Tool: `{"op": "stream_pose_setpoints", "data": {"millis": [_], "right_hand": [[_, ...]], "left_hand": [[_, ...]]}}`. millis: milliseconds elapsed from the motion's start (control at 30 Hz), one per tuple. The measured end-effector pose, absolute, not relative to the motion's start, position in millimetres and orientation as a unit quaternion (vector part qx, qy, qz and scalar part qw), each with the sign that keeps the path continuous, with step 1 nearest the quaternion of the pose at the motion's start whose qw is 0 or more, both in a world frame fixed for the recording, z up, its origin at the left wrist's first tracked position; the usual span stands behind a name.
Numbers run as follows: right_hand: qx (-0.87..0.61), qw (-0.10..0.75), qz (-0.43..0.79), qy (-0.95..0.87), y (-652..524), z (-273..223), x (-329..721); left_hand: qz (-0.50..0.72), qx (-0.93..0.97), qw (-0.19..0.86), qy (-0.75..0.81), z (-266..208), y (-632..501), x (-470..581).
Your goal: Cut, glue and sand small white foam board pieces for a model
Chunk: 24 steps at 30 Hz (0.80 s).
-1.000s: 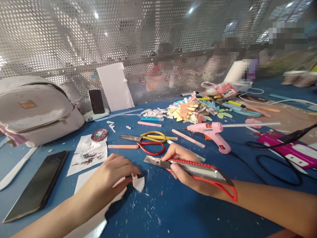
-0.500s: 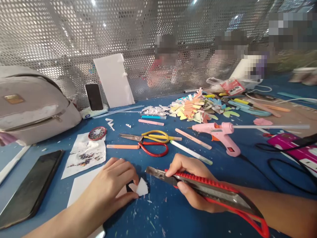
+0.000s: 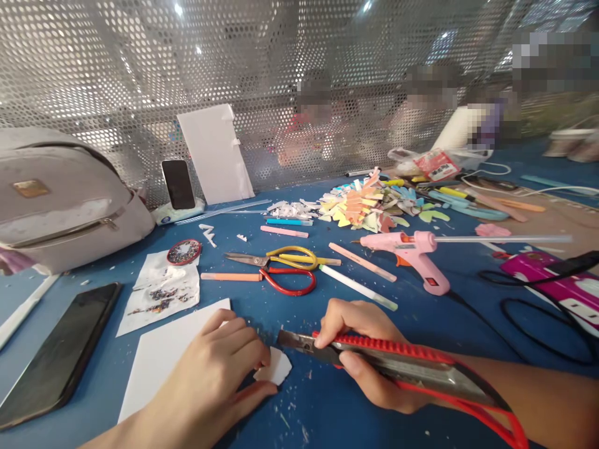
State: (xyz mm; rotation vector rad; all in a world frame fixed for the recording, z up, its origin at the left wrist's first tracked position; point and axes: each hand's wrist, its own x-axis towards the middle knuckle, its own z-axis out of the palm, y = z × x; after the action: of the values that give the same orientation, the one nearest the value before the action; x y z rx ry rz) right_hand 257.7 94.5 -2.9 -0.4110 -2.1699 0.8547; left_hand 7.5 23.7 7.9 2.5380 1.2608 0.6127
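My right hand (image 3: 369, 349) is wrapped round a red and grey utility knife (image 3: 397, 362), its blade pointing left. Under the fingers of my left hand (image 3: 224, 362) is a small white piece of paper (image 3: 277, 366), pinched at its left end near the table. The blade tip hovers by the upper right edge of this piece; whether it touches, I cannot tell. A white sheet (image 3: 163, 355) lies partly beneath my left hand and forearm. Just beyond my hands rest scissors (image 3: 281, 265) with one yellow and one red handle.
A pink glue gun (image 3: 416, 249) with a cord lies to the right. Several markers (image 3: 358, 287) and a heap of coloured paper scraps (image 3: 360, 202) lie farther back. A phone (image 3: 60, 355) and a backpack (image 3: 70, 199) are on the left; perforated metal (image 3: 262, 75) stands behind.
My left hand has shifted right and slightly down with the white piece, uncovering more of the white sheet. The knife has tilted slightly and its blade is now closer to the piece.
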Motion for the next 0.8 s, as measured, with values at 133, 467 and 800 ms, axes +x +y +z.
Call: {"op": "stream_pose_setpoints", "data": {"millis": [133,467,800], "right_hand": [[-0.17,0.365,0.335,-0.852,91,-3,258],[-0.126,0.337,0.333,-0.871,96,1,255],[-0.111,0.327,0.336,-0.877,92,0,255]], "left_hand": [[0.203,0.874,0.102,0.43,6,20,12],[0.201,0.884,0.072,0.416,1,20,12],[0.28,0.879,-0.024,0.385,-14,0,4]]}}
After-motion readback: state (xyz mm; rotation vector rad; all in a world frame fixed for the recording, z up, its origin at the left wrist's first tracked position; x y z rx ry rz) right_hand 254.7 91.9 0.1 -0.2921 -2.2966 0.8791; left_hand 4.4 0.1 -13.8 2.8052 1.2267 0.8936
